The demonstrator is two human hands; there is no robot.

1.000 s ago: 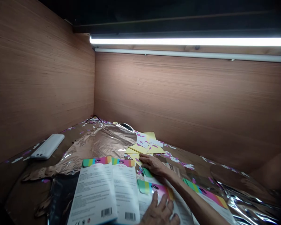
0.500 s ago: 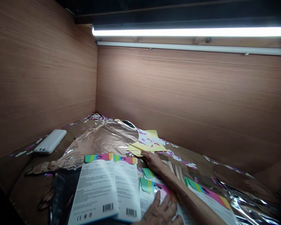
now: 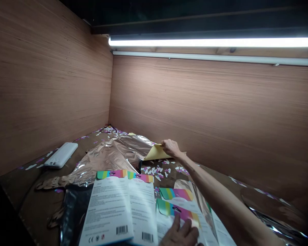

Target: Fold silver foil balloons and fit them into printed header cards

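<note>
The right hand reaches out at about 1 o'clock from the card packs and pinches a yellow sheet by its edge. The fingers are closed on it, and the sheet tilts up just beside the crumpled rose-gold foil. The left hand lies open at 6 o'clock, fingers spread on the glossy packs, clenching nothing that can be seen. Its wrist is cut off by the bottom of the view.

As things lie, the yellow sheet is up in the right hand, well apart from the packs. The packs are spread and overlapping, not squared into a stack: two lie side by side with barcodes showing, and others slant under the left hand and the right forearm. White and pink paper scraps are strewn over the table, and a white slab lies at 10 o'clock by the wooden wall.

A small yellow corner shows beyond the foil, but how much lies under it cannot be told. The small print on the packs is too fine to read, and the right hand hides part of the sheet's top edge.
</note>
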